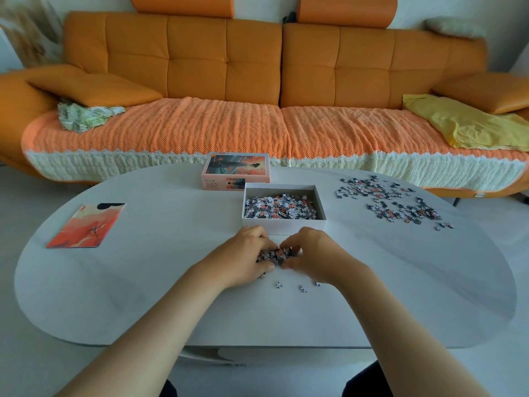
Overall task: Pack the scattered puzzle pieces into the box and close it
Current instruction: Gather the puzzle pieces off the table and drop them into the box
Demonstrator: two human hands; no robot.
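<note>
Both hands meet just in front of the open box [284, 225]: the left hand [246, 255] and the right hand [313, 253] curl their fingers inward from either side round a small heap of puzzle pieces [274, 255], gripping it between them low over the counter [143, 282]. A few stray pieces [304, 288] lie on the counter just nearer the person than the hands. The box, a shallow white cardboard rectangle, is partly filled with jumbled pieces in grey, white and orange. Its lid [235, 171], printed with an orange sunset picture, lies touching the box's far left corner. A wide scatter of pieces [392, 203] is spread well off to the right of the box. Far to the left lies a flat printed sheet [86, 226] in red and cream. The counter is a smooth, pale grey, rounded oblong. Behind it stands a long orange sofa [200, 53] with tufted leather-like backs, its seat draped in a ribbed knit cover [200, 130], orange above and cream at the hem; a crumpled yellow cloth [463, 124] lies at its right end.
</note>
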